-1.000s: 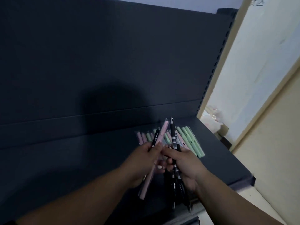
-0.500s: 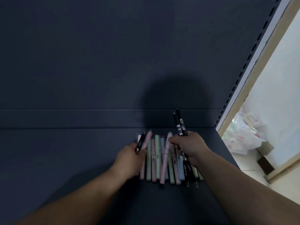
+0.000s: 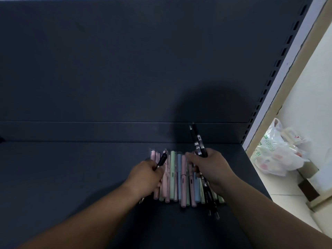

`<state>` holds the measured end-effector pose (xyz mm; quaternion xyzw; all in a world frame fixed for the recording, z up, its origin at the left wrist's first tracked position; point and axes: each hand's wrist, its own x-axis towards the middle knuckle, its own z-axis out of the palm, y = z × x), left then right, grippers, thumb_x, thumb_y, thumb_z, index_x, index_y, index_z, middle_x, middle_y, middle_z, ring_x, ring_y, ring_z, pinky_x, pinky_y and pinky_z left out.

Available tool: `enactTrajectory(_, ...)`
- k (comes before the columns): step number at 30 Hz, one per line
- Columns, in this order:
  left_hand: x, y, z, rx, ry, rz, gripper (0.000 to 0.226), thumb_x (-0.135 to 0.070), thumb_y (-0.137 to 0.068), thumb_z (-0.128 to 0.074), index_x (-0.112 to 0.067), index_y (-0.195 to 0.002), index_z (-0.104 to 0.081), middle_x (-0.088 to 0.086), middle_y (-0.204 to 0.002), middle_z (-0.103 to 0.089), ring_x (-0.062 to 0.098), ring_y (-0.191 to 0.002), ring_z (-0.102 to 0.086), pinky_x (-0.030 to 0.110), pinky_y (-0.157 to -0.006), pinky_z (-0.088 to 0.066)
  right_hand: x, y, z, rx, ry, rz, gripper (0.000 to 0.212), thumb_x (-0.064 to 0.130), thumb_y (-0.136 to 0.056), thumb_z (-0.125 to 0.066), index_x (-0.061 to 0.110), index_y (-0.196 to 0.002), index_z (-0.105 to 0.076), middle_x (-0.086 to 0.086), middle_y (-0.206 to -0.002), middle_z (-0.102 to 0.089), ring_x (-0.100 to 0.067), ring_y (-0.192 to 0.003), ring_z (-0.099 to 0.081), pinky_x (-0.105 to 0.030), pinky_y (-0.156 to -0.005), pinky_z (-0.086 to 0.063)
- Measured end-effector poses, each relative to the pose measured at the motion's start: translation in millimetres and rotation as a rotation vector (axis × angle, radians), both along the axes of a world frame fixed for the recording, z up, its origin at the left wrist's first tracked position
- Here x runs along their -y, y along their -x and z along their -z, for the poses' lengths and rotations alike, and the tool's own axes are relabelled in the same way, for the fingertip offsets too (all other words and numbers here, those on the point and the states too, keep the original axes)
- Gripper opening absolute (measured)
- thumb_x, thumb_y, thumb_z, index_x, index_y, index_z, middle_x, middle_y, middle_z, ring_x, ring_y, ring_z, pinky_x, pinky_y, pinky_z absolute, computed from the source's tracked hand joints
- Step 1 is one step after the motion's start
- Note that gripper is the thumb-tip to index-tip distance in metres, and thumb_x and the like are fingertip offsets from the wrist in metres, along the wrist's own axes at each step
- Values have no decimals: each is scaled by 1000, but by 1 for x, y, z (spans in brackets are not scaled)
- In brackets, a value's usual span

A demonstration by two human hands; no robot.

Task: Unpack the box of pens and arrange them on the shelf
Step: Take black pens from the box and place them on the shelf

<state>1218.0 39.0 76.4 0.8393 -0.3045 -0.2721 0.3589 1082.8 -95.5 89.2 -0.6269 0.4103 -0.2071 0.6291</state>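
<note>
Only the person's two arms show, from below the elbow to the fingertips. The left hand (image 3: pixel 145 177) and the right hand (image 3: pixel 213 169) are bare across the backs and knuckles. The left forearm (image 3: pixel 93 218) and the right forearm (image 3: pixel 269 212) are bare too, uncovered right to the lower edge of the view, each thick near that edge and narrowing to the wrist. The fingers (image 3: pixel 191 157) lie in dim light, so nails and finer marks are too dark to tell.

White plastic bag (image 3: pixel 276 155) with green print on pale floor (image 3: pixel 287 187), beige wall strip (image 3: pixel 305 56), small dark block (image 3: pixel 308 188)
</note>
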Motion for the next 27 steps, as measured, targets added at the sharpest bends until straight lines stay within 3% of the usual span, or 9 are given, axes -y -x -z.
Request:
enactTrajectory(4,-3,0,-8,57,107,-43,29,-30,-96,-51,-11,-75,-59,-1,-59,-61,7,-45,-55,15,-44,-45,-10,-3,-3,71,-89,-105,27,29,-85,-70,6,-97,-62,1,-64,-60,-10,-52,-54,-24,-49,-45)
enactTrajectory(8,-6,1,-21,-422,373,-128,21,-20,-99,-47,-8,-92,-62,-1,-67,-57,4,-53,-50,15,-51,-44,-30,-14,-5,54,-26,-263,18,27,-86,-70,11,-89,-61,3,-58,-56,-11,-48,-50,-24,-45,-42)
enactTrajectory(11,-18,-12,-26,-562,476,-171,19,-17,-100,-46,-12,-96,-63,-2,-74,-61,4,-61,-56,15,-56,-48,-47,-28,-9,37,-3,-323,24,29,-87,-68,7,-92,-59,1,-58,-55,-12,-47,-49,-25,-44,-40)
enactTrajectory(19,-100,-93,-17,-545,449,-269,14,-19,-97,-52,-17,-95,-65,-4,-77,-60,9,-71,-60,22,-57,-51,-109,-96,-15,-56,1,-344,29,35,-93,-58,6,-94,-57,1,-57,-57,-12,-42,-48,-21,-39,-38)
enactTrajectory(22,-144,-138,-11,-514,395,-288,25,-7,-95,-50,-12,-118,-58,-1,-93,-60,10,-78,-60,20,-59,-52,-145,-138,-12,-88,-18,-381,28,37,-94,-55,9,-96,-59,2,-62,-60,-11,-47,-51,-23,-42,-39)
enactTrajectory(24,-177,-170,-4,-421,375,-298,37,-2,-93,-50,-16,-127,-51,-1,-98,-61,8,-76,-59,19,-61,-50,-171,-168,-7,-100,-61,-402,29,39,-96,-53,11,-100,-61,0,-65,-61,-12,-49,-51,-24,-43,-40)
enactTrajectory(27,-230,-218,4,-163,303,-310,48,3,-89,-51,-27,-126,-50,-6,-86,-62,10,-72,-57,21,-65,-47,-210,-210,0,-121,-64,-445,29,39,-97,-50,12,-101,-62,-1,-67,-61,-11,-49,-51,-24,-44,-41)
